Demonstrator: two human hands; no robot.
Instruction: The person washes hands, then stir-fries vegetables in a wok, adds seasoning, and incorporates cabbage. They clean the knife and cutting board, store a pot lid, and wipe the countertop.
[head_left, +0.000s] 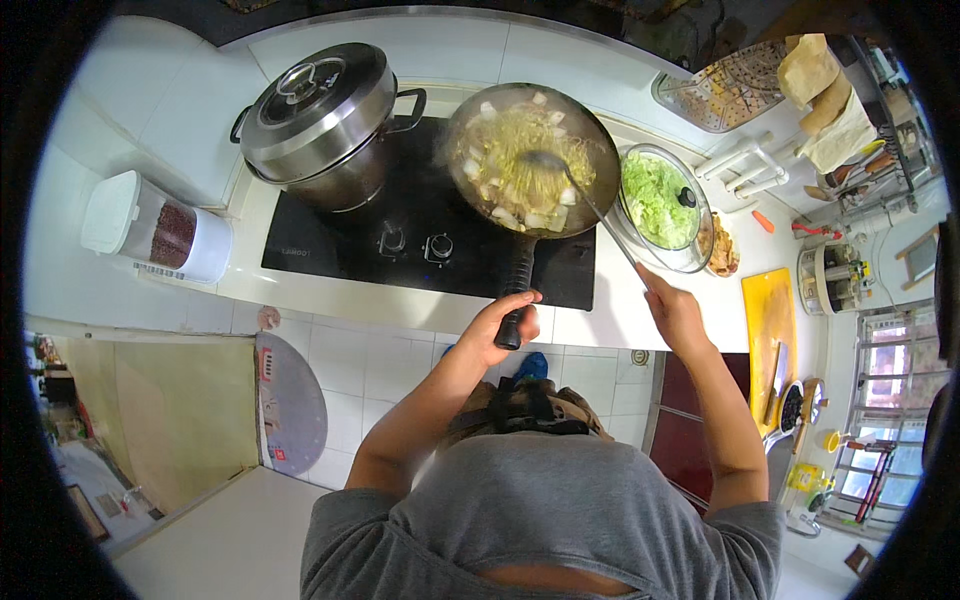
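My left hand (501, 322) grips the black handle of a wok (607, 161) over the black cooktop. Inside the wok lie yellowish shredded food (517, 135) and pale, chunky pieces, with some steam around them. In my right hand (671, 309) is the long handle of a metal ladle (544, 160), whose bowl rests among the food. Just right of the wok, a glass lid with a black knob lies over a bowl of chopped green leafy vegetable (656, 199). Beside that stands a dish of brownish food (724, 247), partly hidden by the lid.
A large lidded steel pot (322, 120) stands at the left of the cooktop (345, 247). Further left is a plastic container (161, 229) with dark red grains. On the right counter, a knife (778, 375) lies on a yellow cutting board (769, 307), near a strainer of dark pieces (791, 409).
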